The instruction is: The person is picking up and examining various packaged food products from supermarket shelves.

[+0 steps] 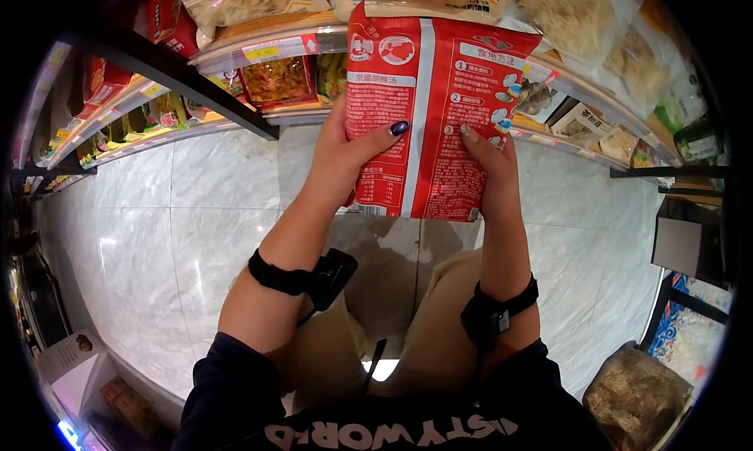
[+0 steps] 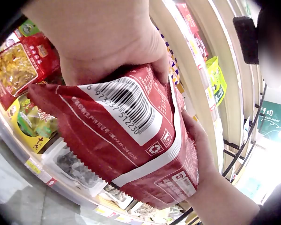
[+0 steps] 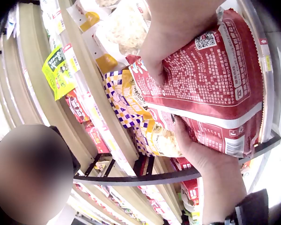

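Observation:
A red soup packet (image 1: 443, 74) with a pale centre seam and printed directions is held up in front of the shelves, its back face toward the head camera. My left hand (image 1: 345, 157) grips its left edge, the dark-nailed thumb lying across the printed face. On the opposite edge my right hand (image 1: 496, 165) holds it the same way, thumb on the print. Behind the packet the other fingers are hidden. The left wrist view shows the barcode (image 2: 126, 108) on the packet's lower end, close by the left hand (image 2: 112, 42).
Curved shelves (image 1: 314, 23) full of bagged dried foods run along the front. A red-framed food pack (image 1: 278, 81) sits on the lower shelf, left of the packet. Pale floor tiles (image 1: 133, 216) lie below. A brown bundle (image 1: 639, 388) stands at the lower right.

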